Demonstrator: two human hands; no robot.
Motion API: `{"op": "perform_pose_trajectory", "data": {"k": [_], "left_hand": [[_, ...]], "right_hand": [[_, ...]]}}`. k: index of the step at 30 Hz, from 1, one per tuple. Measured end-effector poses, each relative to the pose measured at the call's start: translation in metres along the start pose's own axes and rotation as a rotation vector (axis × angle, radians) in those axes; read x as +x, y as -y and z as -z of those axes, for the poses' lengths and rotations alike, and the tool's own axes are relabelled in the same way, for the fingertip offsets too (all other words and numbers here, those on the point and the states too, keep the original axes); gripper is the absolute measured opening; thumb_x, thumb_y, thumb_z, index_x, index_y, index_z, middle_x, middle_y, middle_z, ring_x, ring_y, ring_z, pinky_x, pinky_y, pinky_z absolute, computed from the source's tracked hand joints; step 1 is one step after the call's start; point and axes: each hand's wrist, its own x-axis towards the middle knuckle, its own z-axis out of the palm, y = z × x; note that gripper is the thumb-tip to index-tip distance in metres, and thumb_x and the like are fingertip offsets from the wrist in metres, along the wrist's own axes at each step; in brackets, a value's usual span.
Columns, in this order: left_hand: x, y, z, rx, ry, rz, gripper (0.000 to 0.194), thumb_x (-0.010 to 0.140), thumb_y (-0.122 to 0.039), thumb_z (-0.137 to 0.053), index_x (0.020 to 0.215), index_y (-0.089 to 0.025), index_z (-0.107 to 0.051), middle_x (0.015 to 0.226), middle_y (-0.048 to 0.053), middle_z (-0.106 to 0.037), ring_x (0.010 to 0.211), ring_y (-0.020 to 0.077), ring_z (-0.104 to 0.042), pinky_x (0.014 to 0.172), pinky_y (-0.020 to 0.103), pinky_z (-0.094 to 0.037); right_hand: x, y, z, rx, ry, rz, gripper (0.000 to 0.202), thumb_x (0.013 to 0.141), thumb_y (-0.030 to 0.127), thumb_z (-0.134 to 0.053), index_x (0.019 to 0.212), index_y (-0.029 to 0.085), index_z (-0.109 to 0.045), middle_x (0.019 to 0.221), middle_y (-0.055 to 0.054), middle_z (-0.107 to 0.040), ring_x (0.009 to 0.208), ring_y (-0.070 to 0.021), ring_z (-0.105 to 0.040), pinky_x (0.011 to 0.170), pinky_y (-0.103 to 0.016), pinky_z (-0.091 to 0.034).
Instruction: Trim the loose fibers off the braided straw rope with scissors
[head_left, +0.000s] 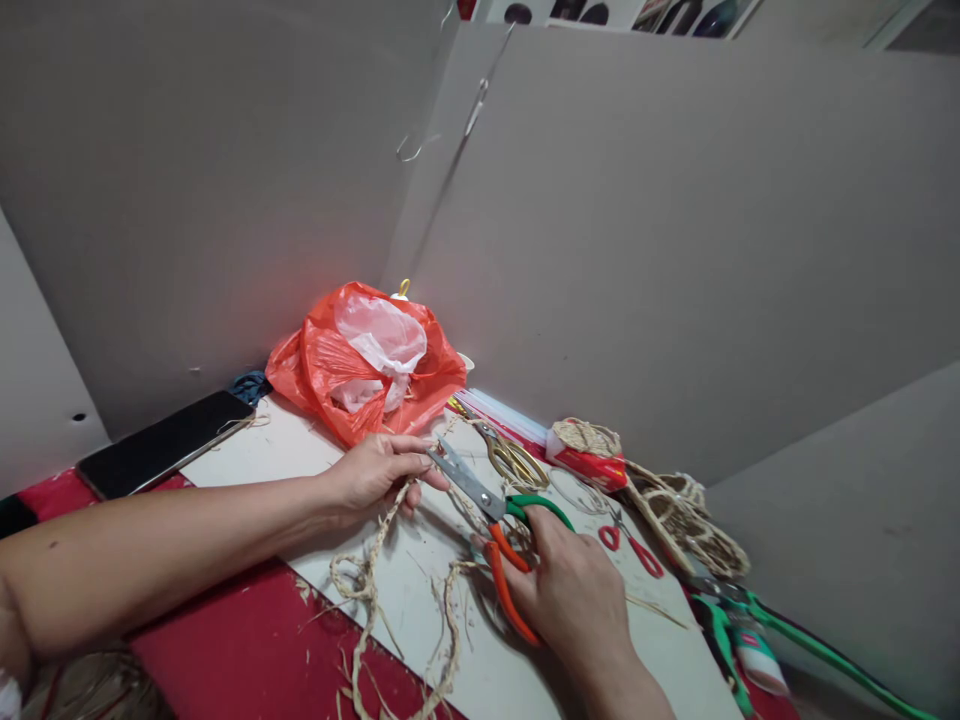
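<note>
My left hand [386,470] pinches a braided straw cord [376,560] near its upper end, above a white board [300,450]. The cord hangs from the fingers and loops down to the bottom edge. My right hand [574,590] is closed on scissors [491,505] with one green and one orange handle. Their slightly parted blades point up and left, with the tips beside my left fingertips. Loose straw bits lie on the board and on the red surface [225,640].
A red plastic bag [322,370] stands behind my hands, and a black phone [165,445] lies at the left. Brass scissors [514,460], small red-handled scissors [630,545], braided straw [690,520], a bottle [759,660] and green-handled cutters [825,650] lie rightward. Grey panels rise behind.
</note>
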Motion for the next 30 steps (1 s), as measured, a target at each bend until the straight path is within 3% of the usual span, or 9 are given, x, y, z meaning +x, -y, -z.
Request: {"op": "perform_pose_trajectory", "data": {"k": [5, 9, 16, 24, 27, 30], "left_hand": [[0.0014, 0.0033, 0.0030, 0.019, 0.067, -0.006, 0.014, 0.075, -0.019, -0.064, 0.083, -0.010, -0.058, 0.084, 0.012, -0.071, 0.043, 0.0047, -0.050, 0.042, 0.018, -0.042], [0.0006, 0.0016, 0.0009, 0.022, 0.050, -0.002, 0.012, 0.076, -0.019, -0.063, 0.078, -0.012, -0.053, 0.082, 0.012, -0.071, 0.042, 0.0050, -0.049, 0.041, 0.018, -0.043], [-0.0019, -0.0013, -0.0025, 0.019, -0.022, 0.034, 0.017, 0.077, -0.014, -0.059, 0.093, -0.010, -0.054, 0.078, 0.011, -0.070, 0.040, 0.0051, -0.048, 0.040, 0.018, -0.041], [0.0032, 0.0056, 0.0039, 0.020, -0.011, 0.001, 0.033, 0.078, -0.015, -0.060, 0.109, -0.009, -0.055, 0.076, 0.008, -0.070, 0.042, 0.0061, -0.049, 0.042, 0.020, -0.042], [0.0022, 0.0040, 0.0036, 0.027, 0.013, 0.005, 0.031, 0.078, -0.017, -0.061, 0.108, -0.010, -0.058, 0.078, 0.008, -0.070, 0.042, 0.0055, -0.048, 0.042, 0.019, -0.041], [0.0013, 0.0032, 0.0033, 0.046, 0.036, 0.017, 0.026, 0.077, -0.022, -0.064, 0.100, -0.010, -0.063, 0.081, 0.007, -0.069, 0.043, 0.0044, -0.048, 0.042, 0.018, -0.041]], "right_hand": [[0.0006, 0.0032, 0.0018, -0.015, -0.038, -0.008, 0.038, 0.082, 0.056, -0.044, 0.079, 0.020, -0.057, 0.061, -0.002, -0.062, 0.056, -0.0178, -0.057, 0.054, -0.027, -0.031], [-0.0006, 0.0043, 0.0011, -0.056, -0.044, -0.016, 0.043, 0.082, 0.059, -0.043, 0.079, 0.020, -0.062, 0.055, -0.002, -0.061, 0.053, -0.0170, -0.057, 0.052, -0.027, -0.029], [-0.0041, 0.0022, -0.0022, -0.099, -0.041, -0.054, 0.047, 0.077, 0.066, -0.045, 0.069, 0.023, -0.063, 0.049, 0.000, -0.059, 0.046, -0.0156, -0.053, 0.049, -0.026, -0.026], [-0.0047, -0.0011, -0.0043, -0.055, -0.020, -0.061, 0.047, 0.077, 0.065, -0.045, 0.064, 0.023, -0.060, 0.047, 0.001, -0.057, 0.043, -0.0145, -0.051, 0.046, -0.025, -0.024], [-0.0048, -0.0019, -0.0045, 0.060, -0.014, -0.161, 0.046, 0.075, 0.066, -0.049, 0.067, 0.022, -0.061, 0.046, 0.001, -0.056, 0.042, -0.0137, -0.049, 0.044, -0.024, -0.026], [-0.0022, -0.0018, 0.0005, 0.339, -0.035, -0.387, 0.044, 0.072, 0.064, -0.054, 0.070, 0.021, -0.062, 0.048, 0.002, -0.053, 0.044, -0.0123, -0.046, 0.044, -0.023, -0.033]]}}
